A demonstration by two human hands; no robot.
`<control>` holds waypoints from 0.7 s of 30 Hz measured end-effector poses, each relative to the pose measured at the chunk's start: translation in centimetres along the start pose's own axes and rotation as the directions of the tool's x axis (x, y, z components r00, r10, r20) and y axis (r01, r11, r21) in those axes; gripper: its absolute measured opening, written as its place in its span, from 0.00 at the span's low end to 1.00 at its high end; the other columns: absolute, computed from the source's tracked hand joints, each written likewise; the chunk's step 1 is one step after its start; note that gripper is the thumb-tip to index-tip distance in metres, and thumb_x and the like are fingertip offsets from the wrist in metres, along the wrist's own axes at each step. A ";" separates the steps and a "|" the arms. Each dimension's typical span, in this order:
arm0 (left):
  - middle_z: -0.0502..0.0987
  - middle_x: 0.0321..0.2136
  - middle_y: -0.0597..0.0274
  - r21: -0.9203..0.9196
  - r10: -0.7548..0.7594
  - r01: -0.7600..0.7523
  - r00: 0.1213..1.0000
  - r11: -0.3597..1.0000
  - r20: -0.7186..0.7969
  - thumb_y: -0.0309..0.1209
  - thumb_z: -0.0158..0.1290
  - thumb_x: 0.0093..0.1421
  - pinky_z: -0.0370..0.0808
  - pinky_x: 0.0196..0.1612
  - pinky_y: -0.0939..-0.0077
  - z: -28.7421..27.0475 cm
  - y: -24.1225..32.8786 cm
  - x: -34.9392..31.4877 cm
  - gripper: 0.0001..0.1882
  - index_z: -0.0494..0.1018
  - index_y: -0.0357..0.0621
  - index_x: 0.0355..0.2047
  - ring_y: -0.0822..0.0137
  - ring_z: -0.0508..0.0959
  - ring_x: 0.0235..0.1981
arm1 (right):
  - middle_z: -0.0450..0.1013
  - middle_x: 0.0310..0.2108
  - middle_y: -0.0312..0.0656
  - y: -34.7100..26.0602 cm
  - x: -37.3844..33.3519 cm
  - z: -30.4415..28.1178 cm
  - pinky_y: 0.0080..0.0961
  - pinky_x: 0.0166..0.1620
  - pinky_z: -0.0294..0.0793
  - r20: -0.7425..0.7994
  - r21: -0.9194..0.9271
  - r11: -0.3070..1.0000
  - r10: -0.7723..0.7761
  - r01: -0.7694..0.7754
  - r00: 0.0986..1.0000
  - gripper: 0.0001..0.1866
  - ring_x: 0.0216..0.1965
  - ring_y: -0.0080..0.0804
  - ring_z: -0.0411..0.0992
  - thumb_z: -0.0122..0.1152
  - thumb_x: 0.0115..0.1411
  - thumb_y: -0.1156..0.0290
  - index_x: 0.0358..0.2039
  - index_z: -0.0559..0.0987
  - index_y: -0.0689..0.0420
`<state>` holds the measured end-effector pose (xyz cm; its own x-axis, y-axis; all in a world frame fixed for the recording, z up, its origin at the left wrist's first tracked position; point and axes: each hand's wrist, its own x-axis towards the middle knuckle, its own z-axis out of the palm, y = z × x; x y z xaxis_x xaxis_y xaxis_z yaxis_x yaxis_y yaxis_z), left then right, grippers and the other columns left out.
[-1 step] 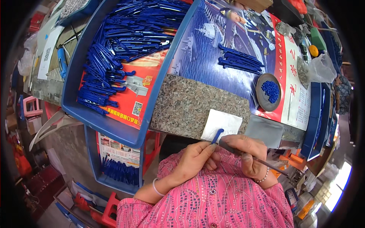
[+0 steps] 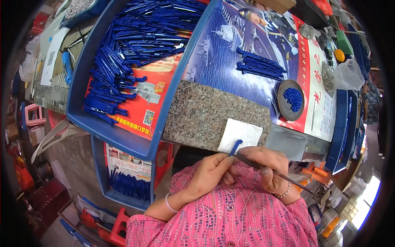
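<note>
My left hand [image 2: 216, 171] is closed in a pinch on a slim blue strip [image 2: 236, 147], whose rounded end points away from me over a folded white cloth or paper pad [image 2: 232, 133] at the table's front edge. Close beside it, my right hand [image 2: 269, 162] is wrapped round a long, thin dark metal tool [image 2: 294, 182]; its shaft sticks out behind toward the lower right. The tool's front part lies by the left fingertips, and I cannot tell whether it touches the strip. My fingers hide the strip's lower part.
A blue tray [image 2: 154, 140] on the left bears many blue strips. Several more blue strips [image 2: 260, 66] lie on the poster-covered table, near a round dish [image 2: 283, 111] of small blue pieces. A lower blue tray [image 2: 101, 181] stands beside me. A grey sheet [image 2: 288, 142] lies right of the pad.
</note>
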<state>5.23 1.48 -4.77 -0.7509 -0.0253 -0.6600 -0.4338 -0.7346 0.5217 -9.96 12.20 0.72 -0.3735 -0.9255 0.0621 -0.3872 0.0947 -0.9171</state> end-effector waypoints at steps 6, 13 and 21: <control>0.75 0.21 0.65 0.014 0.004 -0.004 1.000 1.000 0.004 0.35 0.41 0.67 0.71 0.22 0.87 -0.2 0.0 0.0 0.15 0.73 0.37 0.35 0.78 0.74 0.18 | 0.75 0.36 0.52 0.1 0.4 0.1 0.30 0.34 0.76 0.036 -0.042 0.996 -0.075 0.076 0.997 0.23 0.33 0.45 0.77 0.40 0.66 0.55 0.41 0.74 0.63; 0.73 0.19 0.67 0.035 0.028 -0.027 0.999 0.999 -0.022 0.34 0.41 0.66 0.67 0.18 0.88 0.0 -0.4 0.1 0.14 0.73 0.37 0.38 0.79 0.71 0.15 | 0.75 0.36 0.53 0.0 0.4 -0.1 0.30 0.36 0.76 -0.022 -0.054 0.998 -0.034 0.032 0.999 0.23 0.34 0.44 0.77 0.39 0.66 0.54 0.37 0.74 0.62; 0.70 0.18 0.70 0.152 0.111 -0.102 0.993 0.983 -0.050 0.34 0.42 0.66 0.61 0.19 0.89 -0.3 -1.2 0.3 0.14 0.75 0.37 0.37 0.83 0.66 0.16 | 0.74 0.38 0.53 -0.3 -0.4 -0.5 0.29 0.36 0.75 -0.066 0.002 1.000 -0.025 0.025 0.998 0.21 0.35 0.43 0.76 0.40 0.66 0.57 0.39 0.74 0.63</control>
<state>5.67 2.16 -5.79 -0.7683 -0.1409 -0.6243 -0.4253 -0.6166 0.6625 -10.15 12.73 1.15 -0.4185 -0.9014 0.1111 -0.3949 0.0705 -0.9160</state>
